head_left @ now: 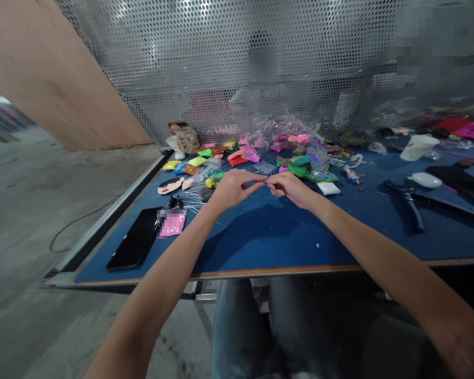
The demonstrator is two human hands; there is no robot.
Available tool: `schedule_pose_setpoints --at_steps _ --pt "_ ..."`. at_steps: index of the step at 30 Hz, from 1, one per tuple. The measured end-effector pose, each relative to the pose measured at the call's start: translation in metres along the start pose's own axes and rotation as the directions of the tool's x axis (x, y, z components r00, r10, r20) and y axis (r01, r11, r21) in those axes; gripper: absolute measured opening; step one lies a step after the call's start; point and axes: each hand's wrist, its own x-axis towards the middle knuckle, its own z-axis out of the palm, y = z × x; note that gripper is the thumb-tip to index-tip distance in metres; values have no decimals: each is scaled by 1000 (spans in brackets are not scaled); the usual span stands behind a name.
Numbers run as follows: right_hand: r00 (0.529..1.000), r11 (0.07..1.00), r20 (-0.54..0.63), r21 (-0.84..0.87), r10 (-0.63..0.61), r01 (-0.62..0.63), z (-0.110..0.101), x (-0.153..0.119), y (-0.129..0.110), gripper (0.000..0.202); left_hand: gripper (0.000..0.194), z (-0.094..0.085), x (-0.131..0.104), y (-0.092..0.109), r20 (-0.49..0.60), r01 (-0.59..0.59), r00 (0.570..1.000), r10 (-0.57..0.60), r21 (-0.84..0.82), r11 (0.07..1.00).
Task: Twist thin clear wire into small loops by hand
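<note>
My left hand (235,188) and my right hand (289,188) meet fingertip to fingertip over the middle of the blue tabletop (268,231). Thumb and forefinger of each are pinched on a tiny dark bit (264,181), too small to name. Right of my right hand lies a small white packet (328,188). Beyond the hands are green and multicoloured pieces (306,171) among clear wrappers. Close by my left hand are a yellow-and-green patterned piece (214,180) and a fan of thin clear strands (195,201).
On the left lie a black phone (134,239), a pink packet (173,225) and a flat cut-out face (169,186). Tools with dark blue handles (413,208), a white plastic spoon (425,180) and a pale cup (418,147) are at right. Perforated metal sheet (221,63) rises behind.
</note>
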Motion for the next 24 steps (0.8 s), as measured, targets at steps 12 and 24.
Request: schedule_pose_setpoints --at_steps 12,24 --pt "999 997 -32 -75 -22 20 -3 3 4 29 26 7 -4 -12 -91 -232 955 283 370 900" --pt "972 876 -20 -437 -236 204 -2 -1 4 35 30 3 -4 -7 13 -194 977 211 445 874"
